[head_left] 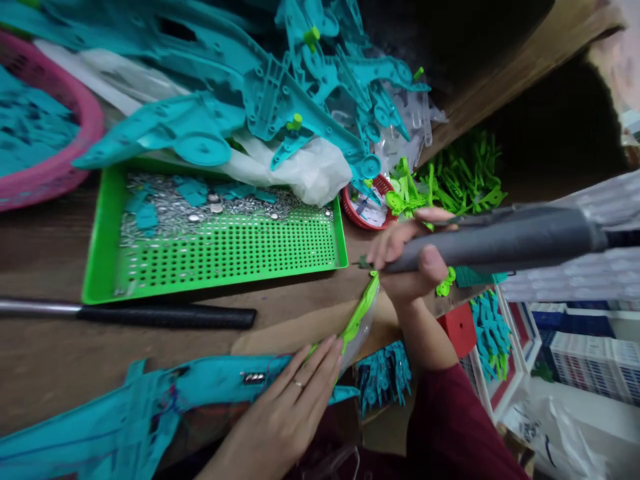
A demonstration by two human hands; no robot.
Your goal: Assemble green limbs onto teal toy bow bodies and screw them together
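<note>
My right hand is closed around a grey power screwdriver, whose tip points left. Just below that tip is the upper end of a bright green plastic part, which has a clear piece along its right side. My left hand presses flat, fingers stretched, on the lower end of the green part and on a long teal plastic body. A small spring shows in a slot of the teal body. What lies under the left palm is hidden.
A green perforated tray holds screws and small teal pieces. Teal parts are piled behind it. A pink basket stands left, a red basket centre. A black-handled rod lies in front of the tray; green parts lie behind the screwdriver.
</note>
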